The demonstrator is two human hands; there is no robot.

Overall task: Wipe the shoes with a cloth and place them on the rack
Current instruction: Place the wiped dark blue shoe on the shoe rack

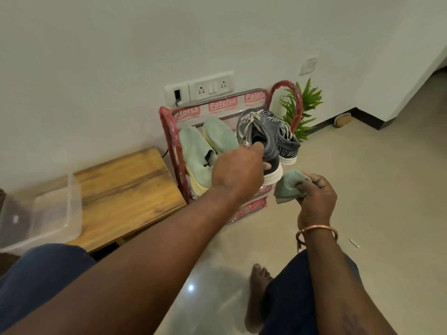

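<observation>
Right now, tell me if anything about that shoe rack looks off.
The rack still wears its printed plastic wrapping on frame and shelves. The two green shoes lie askew, overlapping, heels spilling over the front edge. One grey sneaker sits on the rack; the left hand grips the other sneaker, and the right hand holds the cloth.

The rack [169, 139] is red, with red-and-white lettered wrapping. On it, pale green slip-ons [200, 151] sit beside dark grey sneakers [266, 139] with white soles. The cloth [287, 187] is pale green, the bench [125, 189] brown woodgrain.

Wooden bench [125, 187] by the wall, clear tub [52, 213] on its left end. Sockets [199, 89] above. Plant [303, 106] far right.
</observation>
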